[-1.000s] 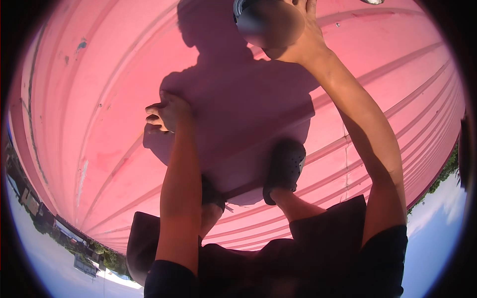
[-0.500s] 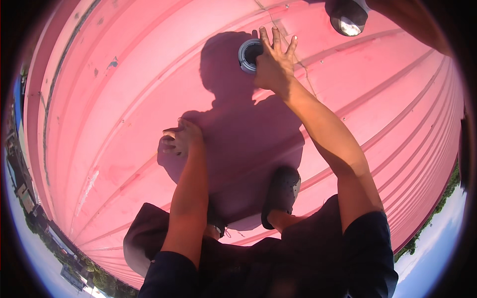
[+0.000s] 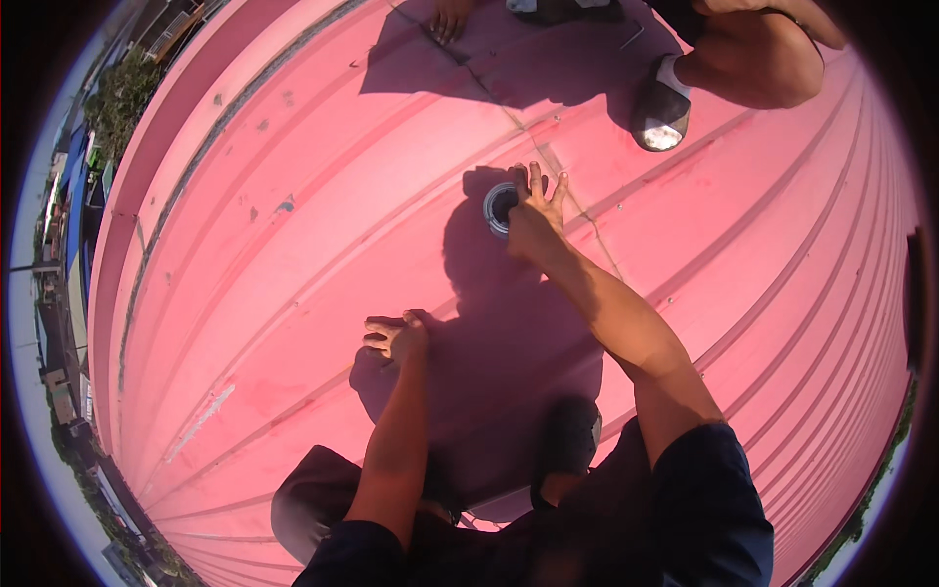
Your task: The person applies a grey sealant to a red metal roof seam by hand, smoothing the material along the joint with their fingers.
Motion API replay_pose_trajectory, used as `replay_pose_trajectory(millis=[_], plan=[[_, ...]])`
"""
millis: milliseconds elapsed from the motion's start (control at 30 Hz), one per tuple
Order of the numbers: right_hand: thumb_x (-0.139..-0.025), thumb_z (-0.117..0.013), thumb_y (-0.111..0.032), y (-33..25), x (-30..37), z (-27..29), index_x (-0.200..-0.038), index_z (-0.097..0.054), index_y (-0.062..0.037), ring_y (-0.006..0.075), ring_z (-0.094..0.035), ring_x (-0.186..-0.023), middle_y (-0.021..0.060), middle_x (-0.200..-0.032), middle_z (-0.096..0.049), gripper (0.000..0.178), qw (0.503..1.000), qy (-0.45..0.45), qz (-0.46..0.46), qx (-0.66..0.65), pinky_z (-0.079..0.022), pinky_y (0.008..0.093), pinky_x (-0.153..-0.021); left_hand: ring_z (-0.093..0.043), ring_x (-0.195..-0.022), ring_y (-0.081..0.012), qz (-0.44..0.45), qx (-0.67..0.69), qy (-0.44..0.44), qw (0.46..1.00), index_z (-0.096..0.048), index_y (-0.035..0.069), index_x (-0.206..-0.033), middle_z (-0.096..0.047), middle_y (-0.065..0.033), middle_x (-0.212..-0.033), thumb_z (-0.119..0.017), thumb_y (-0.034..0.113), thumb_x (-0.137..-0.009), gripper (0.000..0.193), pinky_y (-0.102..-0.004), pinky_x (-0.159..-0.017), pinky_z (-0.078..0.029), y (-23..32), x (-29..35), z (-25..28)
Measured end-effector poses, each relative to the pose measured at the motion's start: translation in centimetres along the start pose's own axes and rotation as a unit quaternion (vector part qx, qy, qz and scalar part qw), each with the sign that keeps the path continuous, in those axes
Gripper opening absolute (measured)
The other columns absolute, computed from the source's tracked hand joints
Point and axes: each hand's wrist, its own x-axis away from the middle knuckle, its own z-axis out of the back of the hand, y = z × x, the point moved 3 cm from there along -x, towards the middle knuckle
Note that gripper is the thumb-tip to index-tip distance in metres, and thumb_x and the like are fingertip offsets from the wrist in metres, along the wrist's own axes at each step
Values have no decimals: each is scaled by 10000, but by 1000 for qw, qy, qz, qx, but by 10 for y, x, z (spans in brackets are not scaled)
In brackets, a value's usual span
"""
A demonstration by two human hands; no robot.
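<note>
My right hand (image 3: pixel 536 223) reaches forward over the pink ribbed metal sheet. It grips the right side of a grey ring that looks like a roll of tape (image 3: pixel 489 207), with some fingers stretched out past it. The roll lies close to the sheet, beside a thin dark crack line; whether any tape is stuck down cannot be made out. Nearer to me, on the left, my left hand (image 3: pixel 396 338) rests on the sheet with its fingers spread, holding nothing. My own shadow covers the sheet between the two hands.
Another person's bent leg and shoe (image 3: pixel 661 115) are at the far right, and that person's hand (image 3: pixel 451 20) rests on the sheet at the top. A small bent metal rod (image 3: pixel 634 37) lies near them. Raised ribs run across; the sheet's edge (image 3: pixel 147 196) curves along the left.
The view has tilted forward, so everything sits lower and more of the other person shows. My right hand keeps its grip on the roll; my left hand stays on the sheet.
</note>
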Motion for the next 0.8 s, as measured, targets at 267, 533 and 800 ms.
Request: replay_pose_trajectory(millis=[267, 533, 800], plan=[[-652, -729, -252, 2, -3, 10, -1064, -739, -60, 403, -122, -1464, 198, -1534, -271, 455, 997, -8, 4, -75, -73, 738, -1105, 175, -1410, -562, -106, 21, -184, 977, 116, 97, -1542, 221, -349, -1530, -682, 629, -725, 1260, -677, -1122, -49, 54, 48, -12], [-631, -723, -256, 16, -42, 2, -1204, -628, 39, 352, -230, -1424, 173, -1449, -356, 652, 979, -86, -33, -182, -166, 671, -1126, 258, -1373, -577, -145, -70, -248, 955, 198, 103, -1517, 320, -352, -1485, -697, 701, -706, 1349, -659, -1129, 22, 54, 42, -13], [-639, -689, -200, 17, -24, 20, -1012, -724, 0, 390, -321, -1379, 237, -1331, -496, 425, 989, 17, 60, -133, -172, 691, -1114, 230, -1376, -588, -133, -92, -252, 954, 330, 111, -1451, 333, -385, -1454, -734, 721, -658, 1461, -675, -1129, -63, 56, 38, -15]])
